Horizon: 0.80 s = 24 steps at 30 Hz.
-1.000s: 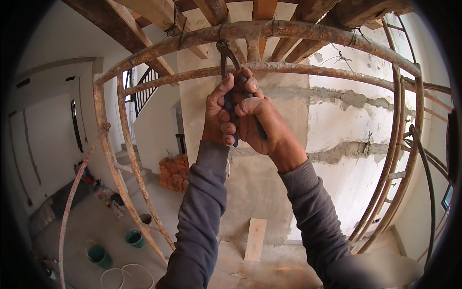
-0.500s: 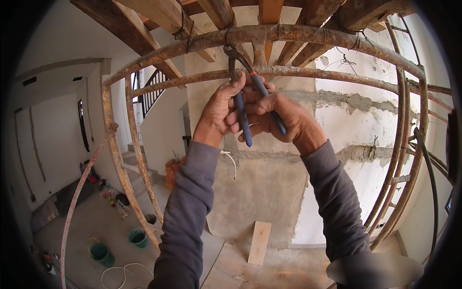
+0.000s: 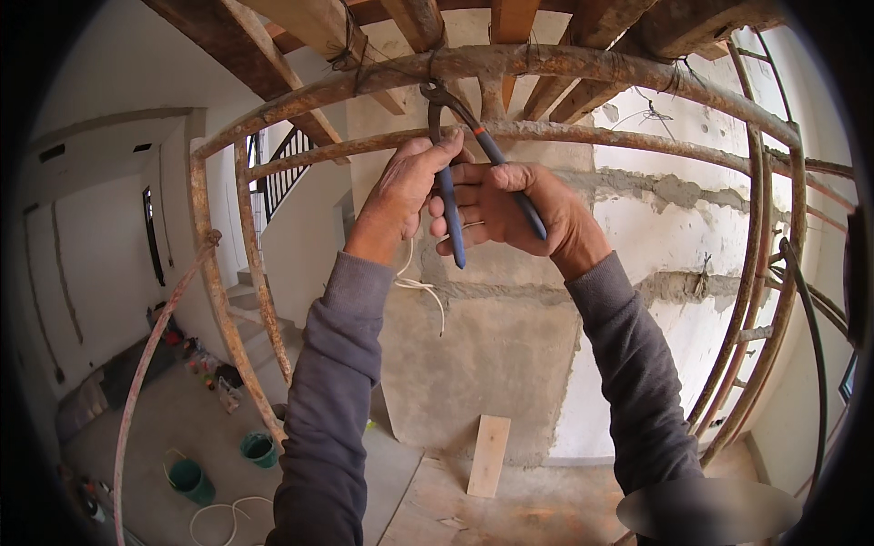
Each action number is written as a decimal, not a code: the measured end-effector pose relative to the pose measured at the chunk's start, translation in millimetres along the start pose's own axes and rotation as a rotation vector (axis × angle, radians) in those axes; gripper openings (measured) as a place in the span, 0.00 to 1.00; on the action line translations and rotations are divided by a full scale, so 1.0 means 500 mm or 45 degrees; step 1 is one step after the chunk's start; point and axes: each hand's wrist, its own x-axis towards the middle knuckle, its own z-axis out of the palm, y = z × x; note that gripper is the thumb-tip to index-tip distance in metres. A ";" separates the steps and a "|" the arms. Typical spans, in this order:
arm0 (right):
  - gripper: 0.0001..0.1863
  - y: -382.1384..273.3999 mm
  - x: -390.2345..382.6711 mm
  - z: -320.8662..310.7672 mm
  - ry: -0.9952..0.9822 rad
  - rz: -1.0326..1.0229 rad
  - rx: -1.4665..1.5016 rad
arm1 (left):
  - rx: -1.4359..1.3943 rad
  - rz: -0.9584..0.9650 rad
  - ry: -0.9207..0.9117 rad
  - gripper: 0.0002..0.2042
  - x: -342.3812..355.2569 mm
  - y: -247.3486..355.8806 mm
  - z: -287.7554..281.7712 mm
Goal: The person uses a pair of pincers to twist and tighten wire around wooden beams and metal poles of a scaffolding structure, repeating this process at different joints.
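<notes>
In the head view, two dark sleeves (image 3: 332, 364) rise from the lower edge toward the hands at upper centre. By the left hand (image 3: 401, 187), the left handle of the pincers (image 3: 492, 147) is pinched between thumb and fingers. The grip of the right hand (image 3: 537, 205) is spread: the right handle lies across the palm under the thumb, and the fingers are extended loosely behind the left handle. The pincers are held at upper centre, handles apart, with their head just under the upper rusty tube (image 3: 564, 62); whether wire is caught between the jaws cannot be told. For a sure bite, both handles should be wrapped fully and the head seated squarely on the tie wire before pressure is applied. Fingers should be kept clear of the lower rusty tube (image 3: 628, 137) during any twist, and the bound timbers (image 3: 414, 25) at the top edge should not be jarred. Farther off, a patched wall (image 3: 473, 364) is seen at centre, and green buckets (image 3: 189, 482) at lower left, on the floor (image 3: 328, 496).
</notes>
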 end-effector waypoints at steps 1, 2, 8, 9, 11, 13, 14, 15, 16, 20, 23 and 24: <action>0.32 0.003 -0.001 -0.006 0.008 0.004 0.051 | -0.005 0.004 -0.082 0.19 -0.005 0.004 0.006; 0.30 0.006 -0.004 -0.009 0.026 -0.003 0.068 | -0.010 0.009 -0.163 0.19 -0.015 0.014 0.014; 0.32 0.042 0.009 0.009 0.108 -0.144 0.180 | -0.257 -0.018 -0.456 0.24 -0.008 0.005 -0.012; 0.32 0.049 0.010 0.022 0.157 -0.190 0.233 | -0.354 0.006 -0.514 0.26 -0.007 0.003 -0.010; 0.32 0.058 0.013 0.024 0.099 -0.210 0.334 | -0.483 -0.049 -0.582 0.29 -0.006 -0.004 -0.010; 0.33 0.069 0.019 0.012 -0.120 -0.153 0.428 | -0.584 -0.075 -0.678 0.33 -0.003 -0.012 -0.005; 0.32 0.070 0.019 0.013 -0.111 -0.158 0.433 | -0.620 -0.073 -0.741 0.34 -0.001 -0.016 0.002; 0.32 0.071 0.016 0.016 -0.102 -0.164 0.438 | -0.657 -0.053 -0.796 0.35 0.000 -0.018 0.009; 0.32 0.072 0.015 0.017 -0.094 -0.175 0.444 | -0.694 -0.039 -0.850 0.36 0.001 -0.023 0.016; 0.27 0.056 0.005 0.029 0.103 -0.162 0.301 | -0.873 0.018 -0.765 0.30 0.001 -0.043 0.041; 0.22 0.055 0.007 0.032 0.178 -0.152 0.269 | -0.941 -0.048 -0.753 0.24 0.026 -0.063 0.023; 0.20 0.054 0.008 0.034 0.167 -0.142 0.324 | -0.949 -0.079 -0.792 0.22 0.036 -0.069 0.012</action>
